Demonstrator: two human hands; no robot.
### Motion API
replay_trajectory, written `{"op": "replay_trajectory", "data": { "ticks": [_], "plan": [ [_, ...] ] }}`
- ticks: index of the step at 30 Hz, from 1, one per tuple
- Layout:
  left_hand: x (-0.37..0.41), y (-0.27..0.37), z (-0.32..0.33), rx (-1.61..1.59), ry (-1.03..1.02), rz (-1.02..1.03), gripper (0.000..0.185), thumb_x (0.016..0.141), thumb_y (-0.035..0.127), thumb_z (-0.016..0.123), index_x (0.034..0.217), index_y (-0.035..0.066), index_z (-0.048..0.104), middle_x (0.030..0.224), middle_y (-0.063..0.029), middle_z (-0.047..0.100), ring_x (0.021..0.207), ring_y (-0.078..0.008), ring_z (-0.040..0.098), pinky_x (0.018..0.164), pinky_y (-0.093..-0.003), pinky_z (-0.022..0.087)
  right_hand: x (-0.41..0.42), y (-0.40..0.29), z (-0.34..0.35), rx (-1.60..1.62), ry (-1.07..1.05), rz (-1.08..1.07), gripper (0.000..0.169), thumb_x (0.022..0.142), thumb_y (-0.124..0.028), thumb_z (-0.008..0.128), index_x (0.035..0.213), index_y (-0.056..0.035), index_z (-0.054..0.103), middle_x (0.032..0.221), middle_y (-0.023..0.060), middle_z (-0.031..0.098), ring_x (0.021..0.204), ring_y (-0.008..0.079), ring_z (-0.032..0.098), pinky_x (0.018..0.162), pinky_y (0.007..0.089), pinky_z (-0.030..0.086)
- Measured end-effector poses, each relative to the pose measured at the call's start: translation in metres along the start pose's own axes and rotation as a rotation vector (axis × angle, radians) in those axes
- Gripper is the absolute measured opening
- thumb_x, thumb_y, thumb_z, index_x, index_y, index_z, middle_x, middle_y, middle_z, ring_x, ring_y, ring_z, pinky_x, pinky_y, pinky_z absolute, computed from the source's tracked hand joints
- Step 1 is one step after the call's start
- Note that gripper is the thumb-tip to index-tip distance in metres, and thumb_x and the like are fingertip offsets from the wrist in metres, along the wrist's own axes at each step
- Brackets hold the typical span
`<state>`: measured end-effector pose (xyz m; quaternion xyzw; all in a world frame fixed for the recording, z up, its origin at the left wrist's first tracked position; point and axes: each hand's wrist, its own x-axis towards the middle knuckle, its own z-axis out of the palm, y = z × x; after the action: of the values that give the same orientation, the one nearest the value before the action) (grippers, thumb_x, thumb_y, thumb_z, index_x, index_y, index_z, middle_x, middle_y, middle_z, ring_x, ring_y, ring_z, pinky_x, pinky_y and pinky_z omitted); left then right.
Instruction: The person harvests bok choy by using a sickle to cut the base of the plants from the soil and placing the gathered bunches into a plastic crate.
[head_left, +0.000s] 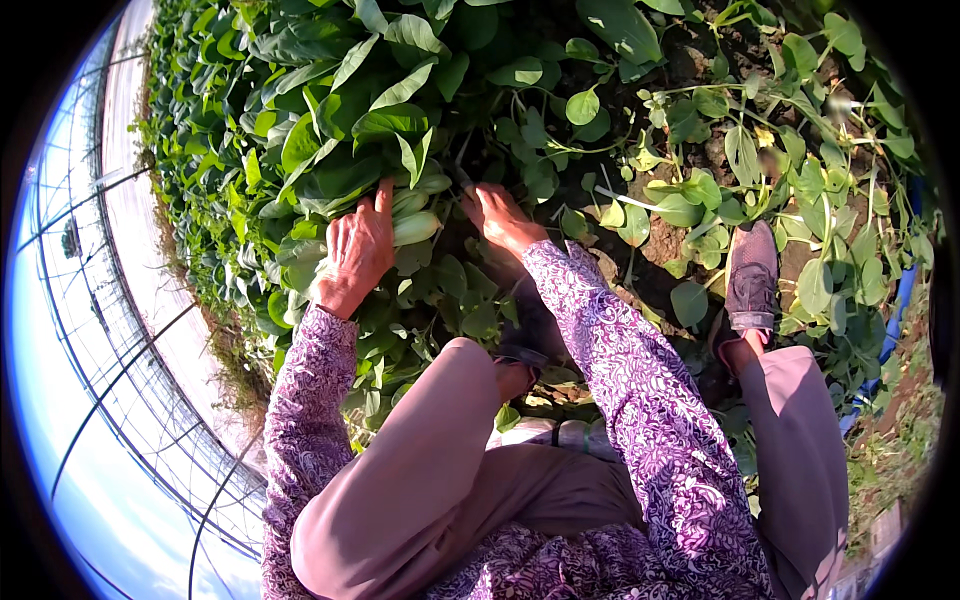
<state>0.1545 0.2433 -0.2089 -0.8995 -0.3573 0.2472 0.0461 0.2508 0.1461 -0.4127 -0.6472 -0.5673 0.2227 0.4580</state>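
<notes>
My left hand grips a bunch of leafy greens, like bok choy, its pale green stalks pointing right toward my other hand. Broad dark leaves of the bunch and its neighbours spread up and left of the fingers. My right hand is low near the shaded soil, just right of the stalk ends and apart from them. From its curled fingers juts a narrow grey blade, apparently a knife; its handle is hidden in the hand.
Dense standing greens fill the upper left. Loose leaves and trailing stems cover the soil at right, around my shoe. My bent knee rises below my hands. A blue hose runs along the right; hoop framing stands at left.
</notes>
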Motion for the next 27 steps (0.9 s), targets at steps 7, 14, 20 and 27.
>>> {"op": "replay_trajectory", "data": {
  "ticks": [7, 14, 20, 27],
  "plan": [
    [0.001, -0.002, 0.003, 0.042, -0.050, 0.003, 0.055, 0.070, 0.003, 0.053, 0.123, 0.000, 0.040, 0.084, -0.0174, 0.056, 0.066, -0.0318, 0.060, 0.058, -0.0409, 0.046, -0.002, -0.012, -0.040, 0.128, -0.424, 0.265, 0.007, 0.080, -0.011, 0.049, 0.084, -0.0055, 0.050, 0.085, 0.0150, 0.056, 0.081, 0.0312, 0.056, 0.069, 0.0400, 0.046],
    [-0.004, 0.010, -0.007, 0.219, -0.057, 0.182, 0.080, 0.069, -0.001, 0.052, 0.140, 0.022, 0.024, 0.071, -0.0117, 0.046, 0.056, -0.0236, 0.054, 0.051, -0.0353, 0.044, 0.021, -0.022, -0.096, 0.078, -0.130, 0.224, 0.015, 0.084, -0.014, 0.054, 0.077, -0.0011, 0.049, 0.063, 0.0154, 0.052, 0.061, 0.0313, 0.055, 0.056, 0.0409, 0.045],
    [0.010, 0.011, -0.018, 0.237, -0.028, 0.172, 0.086, 0.068, -0.002, 0.051, 0.143, 0.018, 0.014, 0.061, -0.0089, 0.044, 0.046, -0.0199, 0.049, 0.044, -0.0304, 0.042, 0.039, -0.044, -0.079, -0.702, -0.151, -0.284, 0.025, 0.079, -0.017, 0.052, 0.103, -0.0123, 0.051, 0.097, 0.0051, 0.049, 0.087, 0.0197, 0.050, 0.074, 0.0307, 0.041],
    [0.012, -0.017, 0.002, -0.044, -0.026, 0.002, 0.066, 0.065, 0.005, 0.054, 0.128, -0.003, 0.036, 0.071, -0.0176, 0.060, 0.060, -0.0314, 0.060, 0.053, -0.0397, 0.046, 0.053, -0.024, -0.064, -0.069, -0.241, 0.130, 0.015, 0.081, -0.012, 0.052, 0.092, -0.0009, 0.051, 0.075, 0.0112, 0.054, 0.070, 0.0255, 0.055, 0.062, 0.0335, 0.045]
  ]
}}
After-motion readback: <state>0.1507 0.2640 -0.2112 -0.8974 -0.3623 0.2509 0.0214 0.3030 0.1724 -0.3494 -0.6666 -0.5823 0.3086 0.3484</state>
